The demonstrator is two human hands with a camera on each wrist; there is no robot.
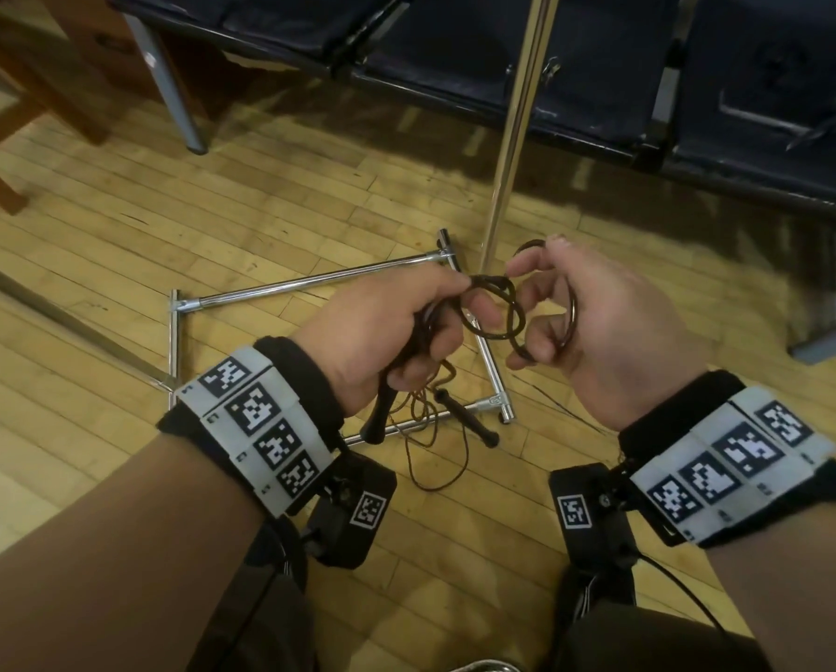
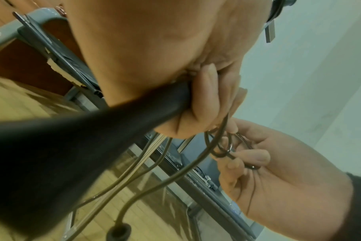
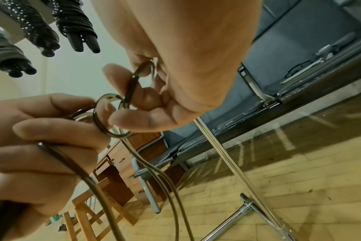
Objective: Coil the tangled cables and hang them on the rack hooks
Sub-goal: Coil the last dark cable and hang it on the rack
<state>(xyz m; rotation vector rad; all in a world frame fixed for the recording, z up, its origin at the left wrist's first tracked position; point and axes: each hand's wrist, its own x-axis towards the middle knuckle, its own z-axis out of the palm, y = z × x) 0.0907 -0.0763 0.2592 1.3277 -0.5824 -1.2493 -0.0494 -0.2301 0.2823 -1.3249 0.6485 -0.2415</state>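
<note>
Our left hand (image 1: 382, 332) grips one jump-rope handle (image 1: 379, 414) and the brown cord (image 1: 491, 303), anchoring it. Our right hand (image 1: 600, 327) pinches the cord's tangled loops, apparently to free them; the slack trails to the floor (image 1: 115, 264).

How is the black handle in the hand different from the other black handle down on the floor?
The handle in the left hand hangs below the fist, gripped at its top; the floor handle lies flat and untouched on the wooden floor. The held one points almost straight down; the floor one slants across the rack base. Both are black, slim, and joined to the same thin brown cable.
</note>
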